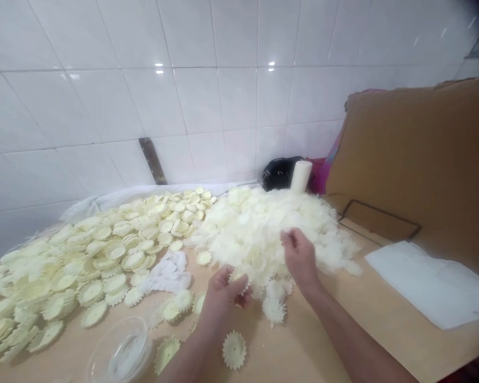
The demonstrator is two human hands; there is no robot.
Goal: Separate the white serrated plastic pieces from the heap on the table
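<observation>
A large heap of pale cream toothed plastic gear wheels [263,229] lies in the middle of the wooden table [375,314]. My left hand [222,294] is at the heap's near edge, fingers curled around one gear wheel. My right hand [299,257] rests on the heap's front right, fingers bent in a pinch on the wheels; what it grips is too small to name. A spread of yellower gear wheels [83,260] covers the table's left side. Loose wheels, one [234,349] near my left forearm, lie at the front.
A clear plastic bowl [120,351] sits at the front left. A white cloth [167,272] lies between the piles. A white sheet [431,284] and a cardboard panel [415,154] stand right. A black bag [278,173] and white cylinder [300,176] are at the tiled wall.
</observation>
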